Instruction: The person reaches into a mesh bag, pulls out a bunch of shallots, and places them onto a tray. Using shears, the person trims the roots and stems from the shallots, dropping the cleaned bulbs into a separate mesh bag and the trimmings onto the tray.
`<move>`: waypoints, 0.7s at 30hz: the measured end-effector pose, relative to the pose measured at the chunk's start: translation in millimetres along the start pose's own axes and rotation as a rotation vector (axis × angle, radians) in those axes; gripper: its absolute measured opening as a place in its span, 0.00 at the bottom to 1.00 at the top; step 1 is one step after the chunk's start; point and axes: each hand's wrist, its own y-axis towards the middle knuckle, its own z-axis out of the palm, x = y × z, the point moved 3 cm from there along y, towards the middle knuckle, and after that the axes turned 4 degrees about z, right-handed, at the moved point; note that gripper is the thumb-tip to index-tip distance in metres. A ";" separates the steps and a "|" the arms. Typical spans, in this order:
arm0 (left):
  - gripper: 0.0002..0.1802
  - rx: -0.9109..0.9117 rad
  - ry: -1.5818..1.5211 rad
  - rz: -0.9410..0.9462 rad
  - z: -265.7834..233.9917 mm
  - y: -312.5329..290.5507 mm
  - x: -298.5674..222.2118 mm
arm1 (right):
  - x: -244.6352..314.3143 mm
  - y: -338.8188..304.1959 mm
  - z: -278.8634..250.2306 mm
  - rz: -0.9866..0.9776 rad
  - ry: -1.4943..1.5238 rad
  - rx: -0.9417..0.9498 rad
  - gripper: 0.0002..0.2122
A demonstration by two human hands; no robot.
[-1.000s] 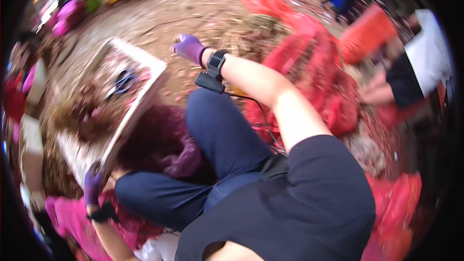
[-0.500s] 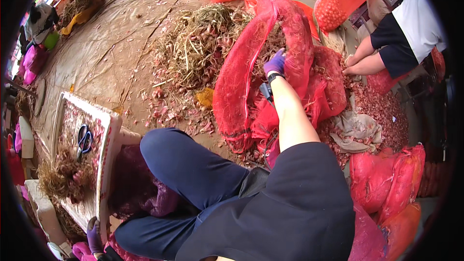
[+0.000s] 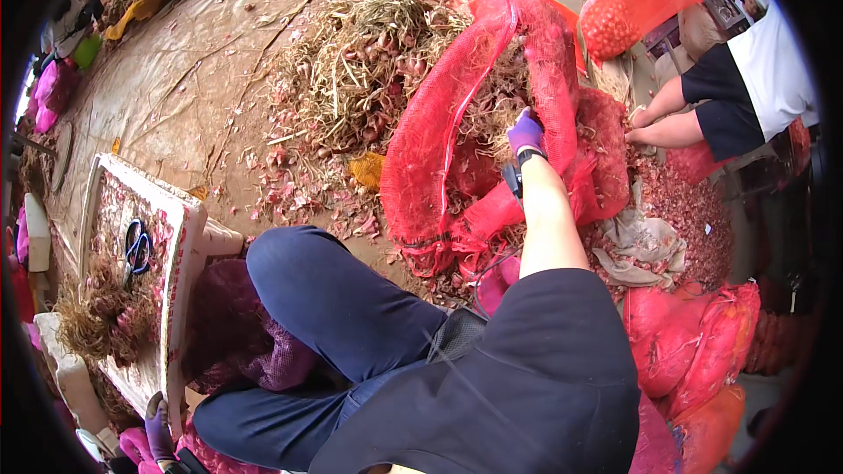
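Note:
My right hand point(image 3: 525, 133), in a purple glove, is closed at the right side of the mouth of a large red mesh sack point(image 3: 421, 140). Its fingers appear wrapped on the mesh edge, though their tips are hidden. Dry stalks and roots point(image 3: 496, 101) show inside the sack's mouth. At the lower left, my left hand point(image 3: 158, 432), also gloved in purple, grips the near corner of a white foam tray point(image 3: 176, 272). On the tray lie blue-handled scissors point(image 3: 138, 247) and a bunch of rooty shallots point(image 3: 110, 316), among scattered skins.
Beyond the sack's left side is a heap of shallots with dry stalks point(image 3: 369, 70). An orange mesh sack of bulbs point(image 3: 610, 26) stands at far right, near a person in dark shorts point(image 3: 716, 88). Full red sacks point(image 3: 694, 342) lie at my right. Purple netting point(image 3: 263, 333) is beside my legs.
My right hand has shifted slightly right and nearer, and the sack's mouth looks wider. My left hand stays on the foam tray. The whole view has shifted a little.

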 end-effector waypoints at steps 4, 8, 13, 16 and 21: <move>0.22 -0.044 -0.008 -0.023 -9.9 -9.5 7.9 | 5.7 -18.8 -14.6 -0.126 0.133 -0.028 0.21; 0.22 -0.036 0.023 -0.027 -10.6 0.0 11.8 | -5.1 -30.0 -17.3 -0.221 0.313 -0.044 0.10; 0.20 -0.091 0.206 0.001 -13.7 -4.9 10.3 | 4.4 -110.7 0.4 -0.289 0.272 -0.015 0.08; 0.20 -0.082 0.203 0.013 -1.3 -6.3 -12.6 | 2.5 -160.0 18.2 -0.453 0.167 0.205 0.12; 0.19 -0.102 0.250 0.012 -14.3 -8.4 2.1 | 14.3 -196.0 14.2 -0.707 0.181 0.462 0.18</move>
